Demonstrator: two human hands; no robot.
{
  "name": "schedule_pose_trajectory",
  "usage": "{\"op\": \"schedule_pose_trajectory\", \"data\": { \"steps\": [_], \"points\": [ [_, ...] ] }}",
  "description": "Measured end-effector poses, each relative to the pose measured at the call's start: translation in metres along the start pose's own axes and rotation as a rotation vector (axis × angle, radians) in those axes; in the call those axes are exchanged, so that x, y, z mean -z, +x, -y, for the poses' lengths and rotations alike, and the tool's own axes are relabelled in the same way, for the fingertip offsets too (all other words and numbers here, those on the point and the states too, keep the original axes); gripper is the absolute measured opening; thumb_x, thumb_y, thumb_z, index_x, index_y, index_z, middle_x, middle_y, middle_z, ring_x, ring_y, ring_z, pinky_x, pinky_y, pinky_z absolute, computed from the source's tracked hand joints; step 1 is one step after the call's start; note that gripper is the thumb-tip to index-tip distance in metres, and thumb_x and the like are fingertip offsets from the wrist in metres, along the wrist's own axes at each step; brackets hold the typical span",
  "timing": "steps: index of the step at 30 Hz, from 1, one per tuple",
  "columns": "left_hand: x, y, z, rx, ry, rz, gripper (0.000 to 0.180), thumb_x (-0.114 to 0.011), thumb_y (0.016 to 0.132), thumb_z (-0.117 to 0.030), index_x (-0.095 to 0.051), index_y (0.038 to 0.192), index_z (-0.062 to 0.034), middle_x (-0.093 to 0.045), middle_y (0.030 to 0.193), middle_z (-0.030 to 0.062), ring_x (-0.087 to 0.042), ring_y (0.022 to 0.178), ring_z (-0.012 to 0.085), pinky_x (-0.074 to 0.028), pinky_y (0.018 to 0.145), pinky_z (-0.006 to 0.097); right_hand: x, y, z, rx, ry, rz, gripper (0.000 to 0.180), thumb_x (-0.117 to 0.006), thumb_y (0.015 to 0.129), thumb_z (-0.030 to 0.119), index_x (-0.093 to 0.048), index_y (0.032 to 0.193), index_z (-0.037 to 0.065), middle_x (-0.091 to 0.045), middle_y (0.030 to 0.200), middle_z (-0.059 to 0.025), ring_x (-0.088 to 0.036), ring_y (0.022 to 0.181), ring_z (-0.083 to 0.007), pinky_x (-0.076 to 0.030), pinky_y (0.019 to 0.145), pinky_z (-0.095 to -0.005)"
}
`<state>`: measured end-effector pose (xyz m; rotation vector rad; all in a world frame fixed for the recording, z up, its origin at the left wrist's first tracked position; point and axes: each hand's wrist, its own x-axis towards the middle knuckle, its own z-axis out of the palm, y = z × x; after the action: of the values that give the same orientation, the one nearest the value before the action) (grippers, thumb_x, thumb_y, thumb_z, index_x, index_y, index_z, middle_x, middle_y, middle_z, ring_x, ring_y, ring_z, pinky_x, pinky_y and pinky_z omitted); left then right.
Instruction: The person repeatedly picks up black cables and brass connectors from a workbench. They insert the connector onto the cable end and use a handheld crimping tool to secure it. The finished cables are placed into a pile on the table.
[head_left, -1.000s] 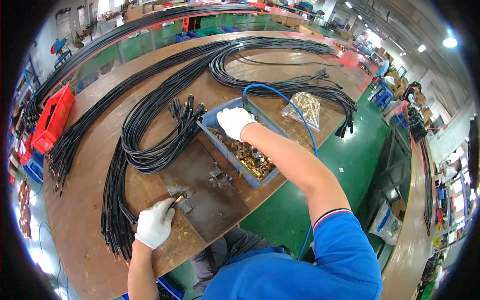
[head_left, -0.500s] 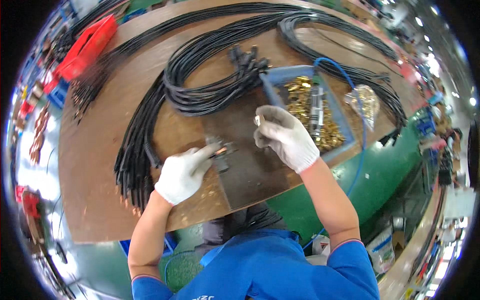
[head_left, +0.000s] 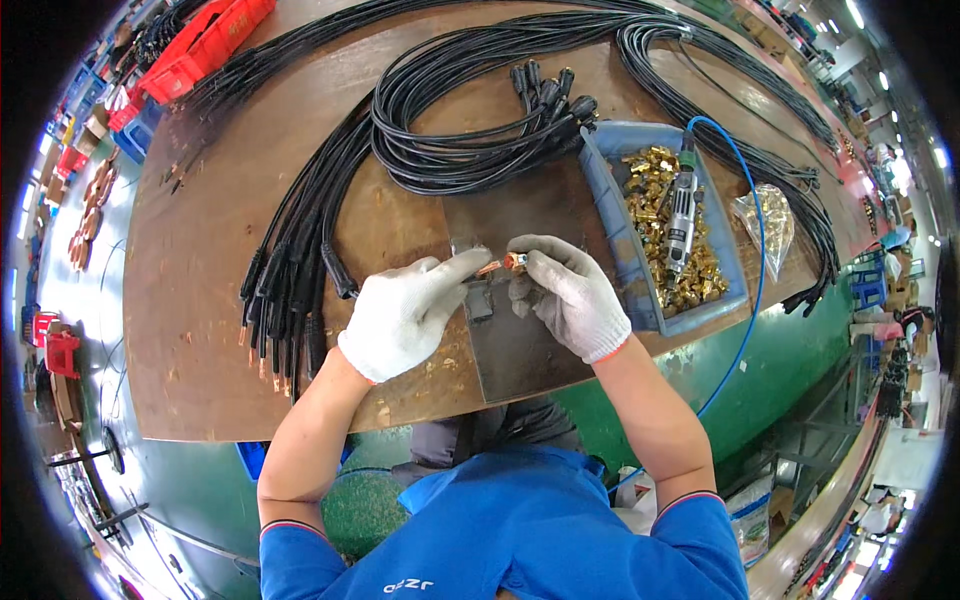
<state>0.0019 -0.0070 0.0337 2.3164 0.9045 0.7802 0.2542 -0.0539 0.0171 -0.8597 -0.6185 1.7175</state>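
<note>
Between thumb and finger, my left hand [head_left: 402, 312] pinches a cable end whose bare copper wire [head_left: 488, 268] sticks out to the right; the hand hides most of the cable. Facing it, my right hand [head_left: 578, 298] holds a small brass fitting [head_left: 515, 261] by the fingertips. Fitting and copper tip are very close; whether they touch I cannot tell. Both hands wear white gloves, the right one greyed at the fingers. Under them is a small grey metal block [head_left: 480, 302] on the dark plate [head_left: 520, 350]. Beside my left hand lie black cables [head_left: 290, 270] with copper ends.
A blue bin [head_left: 622, 235] of brass fittings [head_left: 700, 285] stands right of my hands, with an air tool [head_left: 682, 215] and its blue hose [head_left: 757, 260] across it. Beyond are coiled black cables [head_left: 400, 150], a clear bag [head_left: 765, 225] and a red crate [head_left: 205, 50].
My hands have come together over the dark plate: the left moved right and up with the copper end, bringing it close to the fitting in my right hand. The head view has shifted slightly.
</note>
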Motion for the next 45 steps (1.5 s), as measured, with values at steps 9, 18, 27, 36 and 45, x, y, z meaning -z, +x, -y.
{"op": "schedule_pose_trajectory", "data": {
  "steps": [9, 18, 27, 36, 45],
  "points": [
    [0.004, 0.0, -0.004, 0.07, -0.025, 0.061, 0.051, -0.065, 0.094, 0.001, -0.068, 0.143, -0.0112, -0.072, 0.095, 0.0214, -0.072, 0.087, 0.0405, -0.058, 0.08, 0.045, -0.007, 0.001, -0.003, -0.018, -0.013, 0.015, 0.034, -0.066, 0.109, 0.015, -0.064, 0.136, -0.004, -0.076, 0.111, -0.011, -0.072, 0.088, -0.0204, -0.058, 0.077, -0.0341],
    [0.001, -0.002, -0.004, 0.024, 0.079, 0.023, 0.05, -0.07, 0.093, -0.002, -0.07, 0.141, -0.0144, -0.07, 0.087, 0.0161, -0.071, 0.077, 0.0358, -0.058, 0.071, 0.044, -0.011, 0.002, -0.006, -0.016, -0.044, -0.052, 0.033, -0.065, 0.109, 0.021, -0.064, 0.133, -0.003, -0.076, 0.1, -0.0111, -0.074, 0.08, -0.018, -0.059, 0.067, -0.0318],
    [-0.002, -0.003, -0.003, -0.062, 0.252, -0.002, 0.055, -0.069, 0.087, -0.003, -0.07, 0.14, -0.018, -0.061, 0.074, 0.0113, -0.066, 0.064, 0.0333, -0.054, 0.06, 0.045, -0.008, 0.001, -0.007, -0.021, -0.102, -0.087, 0.032, -0.067, 0.108, 0.019, -0.066, 0.13, -0.004, -0.075, 0.102, -0.0105, -0.074, 0.079, -0.0182, -0.06, 0.068, -0.0321],
    [-0.006, -0.008, 0.0, -0.093, 0.383, 0.028, 0.062, -0.066, 0.082, -0.004, -0.069, 0.142, -0.0197, -0.059, 0.071, 0.009, -0.065, 0.061, 0.0303, -0.054, 0.057, 0.045, -0.008, 0.002, -0.007, 0.026, -0.391, -0.108, 0.029, -0.069, 0.107, 0.017, -0.071, 0.127, -0.004, -0.076, 0.105, -0.006, -0.071, 0.088, -0.0131, -0.058, 0.08, -0.0294],
    [-0.007, -0.01, 0.011, -0.02, 0.257, 0.025, 0.033, -0.072, 0.094, -0.014, -0.073, 0.126, -0.0118, -0.07, 0.084, 0.0143, -0.071, 0.074, 0.0363, -0.057, 0.066, 0.047, -0.018, 0.01, -0.003, 0.056, -0.77, -0.053, 0.024, -0.067, 0.107, 0.014, -0.073, 0.124, -0.001, -0.075, 0.103, -0.0025, -0.066, 0.092, -0.007, -0.054, 0.083, -0.0249]
  ]
}}
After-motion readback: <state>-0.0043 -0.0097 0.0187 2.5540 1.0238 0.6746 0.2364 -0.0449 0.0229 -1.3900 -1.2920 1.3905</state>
